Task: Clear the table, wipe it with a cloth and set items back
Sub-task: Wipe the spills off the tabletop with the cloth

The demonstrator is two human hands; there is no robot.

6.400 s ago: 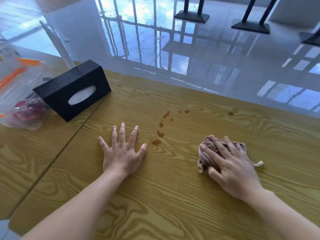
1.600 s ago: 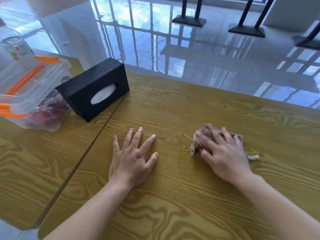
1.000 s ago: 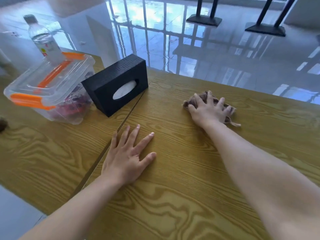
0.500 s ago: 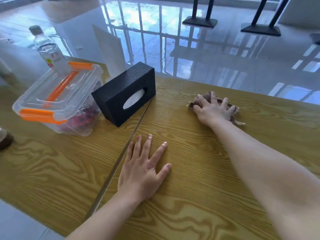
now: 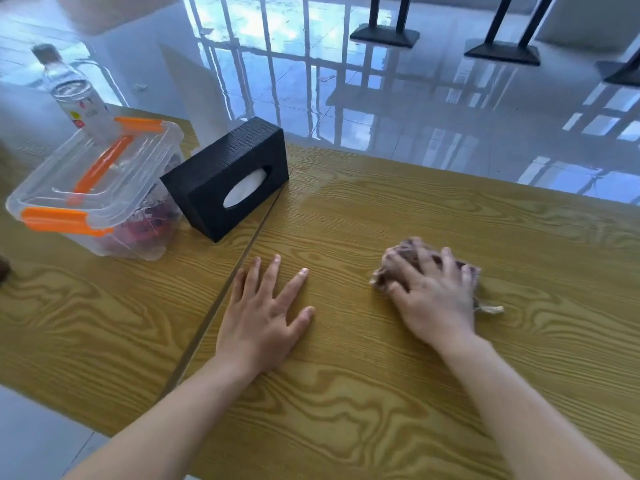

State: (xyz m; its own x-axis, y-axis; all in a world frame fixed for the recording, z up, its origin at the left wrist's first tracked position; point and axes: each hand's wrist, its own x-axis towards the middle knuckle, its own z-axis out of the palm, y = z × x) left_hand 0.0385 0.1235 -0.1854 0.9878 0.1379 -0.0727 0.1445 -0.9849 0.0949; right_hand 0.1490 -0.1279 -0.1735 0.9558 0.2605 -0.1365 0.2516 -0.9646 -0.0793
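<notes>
Now the right hand (image 5: 433, 296) presses the bunched cloth (image 5: 406, 246) under its spread fingers, probably to wipe the table (image 5: 381, 403); the left hand (image 5: 263, 317) lies flat beside it, fingers spread, seemingly for support.

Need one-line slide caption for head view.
Right hand presses a cloth on the table; left hand rests flat; tissue box and container stand at left.
</notes>
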